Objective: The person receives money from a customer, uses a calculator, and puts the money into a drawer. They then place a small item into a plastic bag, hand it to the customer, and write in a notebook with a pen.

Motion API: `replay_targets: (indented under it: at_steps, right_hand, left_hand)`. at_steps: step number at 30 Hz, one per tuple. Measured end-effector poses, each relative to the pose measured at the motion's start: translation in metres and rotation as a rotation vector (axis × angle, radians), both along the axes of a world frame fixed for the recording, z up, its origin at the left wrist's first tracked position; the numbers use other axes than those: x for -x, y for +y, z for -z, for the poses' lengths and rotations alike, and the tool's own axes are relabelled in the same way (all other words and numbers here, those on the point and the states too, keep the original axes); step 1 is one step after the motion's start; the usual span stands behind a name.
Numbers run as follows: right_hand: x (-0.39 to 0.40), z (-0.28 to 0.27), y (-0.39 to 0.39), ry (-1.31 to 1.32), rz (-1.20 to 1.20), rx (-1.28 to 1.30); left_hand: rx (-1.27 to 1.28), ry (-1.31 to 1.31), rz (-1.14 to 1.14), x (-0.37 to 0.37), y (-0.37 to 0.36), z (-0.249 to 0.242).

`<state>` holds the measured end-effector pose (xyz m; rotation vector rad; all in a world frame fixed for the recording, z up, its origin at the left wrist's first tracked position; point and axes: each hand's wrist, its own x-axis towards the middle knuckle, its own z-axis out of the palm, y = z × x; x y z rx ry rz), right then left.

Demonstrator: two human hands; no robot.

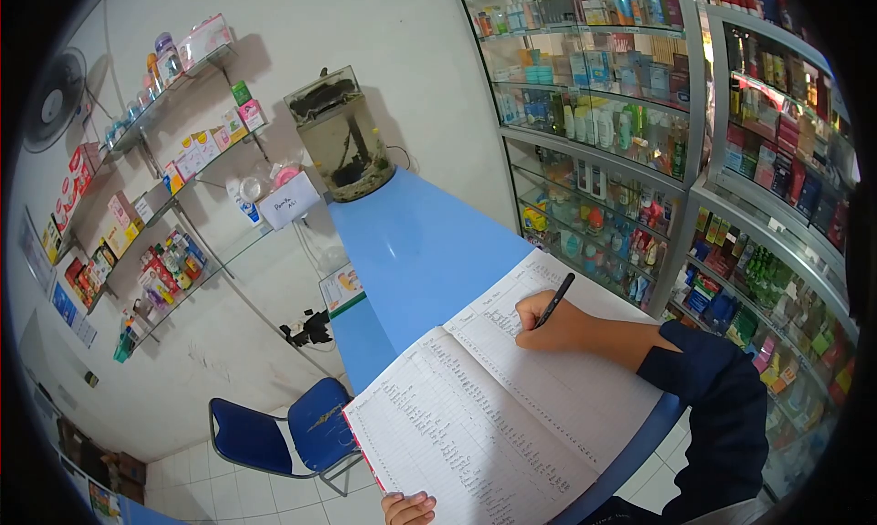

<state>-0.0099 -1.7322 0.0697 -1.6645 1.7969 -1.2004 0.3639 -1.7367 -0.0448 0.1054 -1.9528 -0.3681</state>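
Head view, taking the open ledger [498,406] as the landmark and reading across from its left: well off to its left the wall carries glass shelves [174,87] crowded with small boxes and bottles, and below them, near the ledger's lower left corner, stands a blue chair [288,434] with a padded seat on a thin metal frame. Beyond the ledger's far edge a glass fish tank [345,137] with murky water sits at the end of the blue counter [411,242], whose top looks smooth and matt. The ledger itself lies flat on that counter, its ruled white pages dense with handwritten rows, its near left corner jutting over the counter edge. The left hand [409,509] shows only as curled fingers at the ledger's near edge; what it grips, if anything, I cannot tell. On the right page the right hand [548,324] is closed round a slim black pen [554,300], tip down on the paper, a dark sleeve [713,388] behind it. To the ledger's right, curved glass display cabinets [639,141] hold packed rows of bottles and cartons. My judgement: with that corner overhanging, a heavy lean could tip or slide the book, and the writing hand dragging over fresh ink could smear a row
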Motion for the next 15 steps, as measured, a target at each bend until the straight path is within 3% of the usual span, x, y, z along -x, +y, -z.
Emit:
replay_targets:
  at_steps: [15]
  right_hand:
    - [0.0026, 0.0041, -0.002, 0.003, 0.012, 0.026]
  left_hand:
    - [0.004, -0.01, -0.001, -0.0024, -0.0001, 0.0015]
